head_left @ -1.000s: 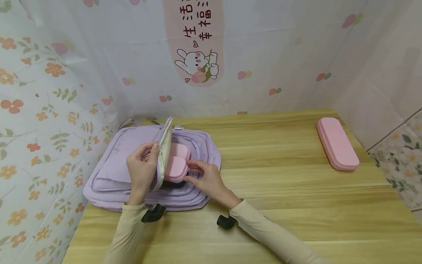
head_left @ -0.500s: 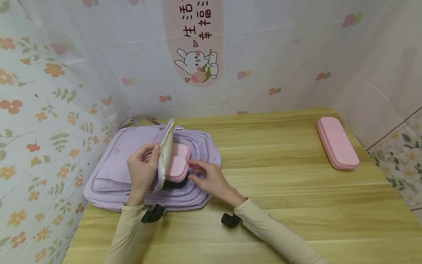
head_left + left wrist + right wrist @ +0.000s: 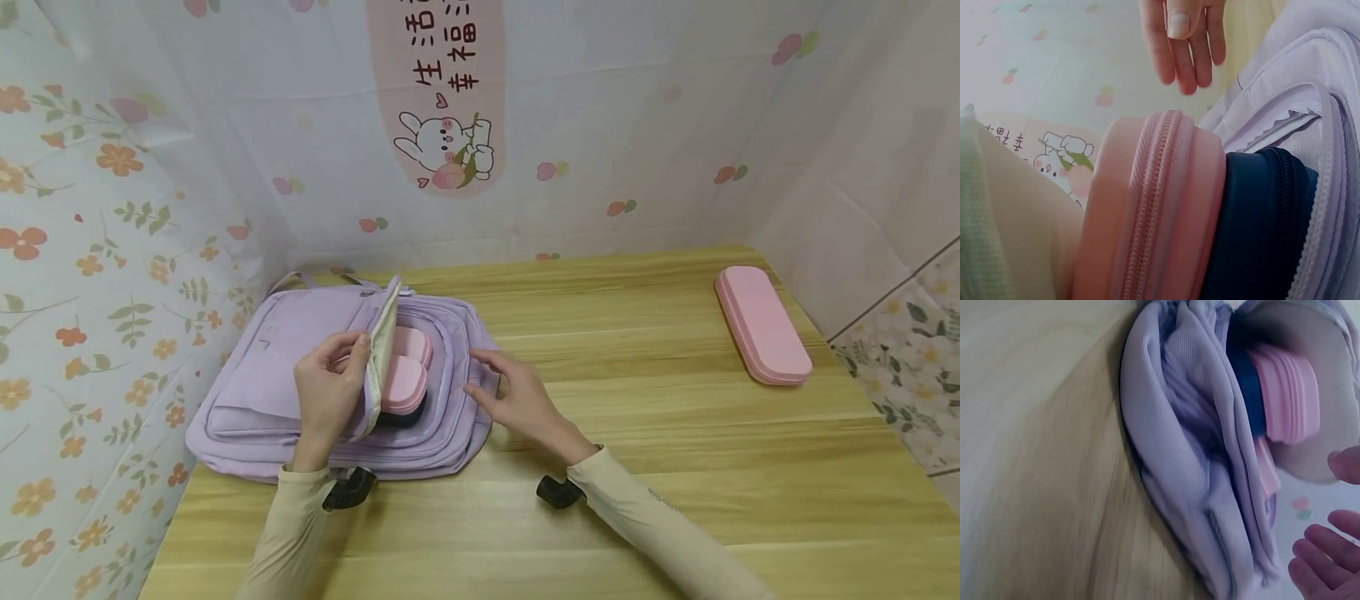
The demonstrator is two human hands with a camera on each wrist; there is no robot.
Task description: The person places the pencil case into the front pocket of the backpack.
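A lavender backpack lies on the table with its front pocket unzipped. My left hand pinches the edge of the pocket flap and holds it up, showing its cream lining. Inside the pocket are two pink zippered cases, one partly behind the other; in the left wrist view a dark blue case lies against the nearer pink case. My right hand is apart from the cases, over the backpack's right edge, fingers extended and holding nothing.
Another pink case lies at the table's right side. The wooden table backs onto a wall sheet printed with fruit and a rabbit. A flowered sheet hangs at the left.
My right hand has let go of the nearer pink case and drawn back to the right. The left hand still holds the flap, which has tipped slightly rightward.
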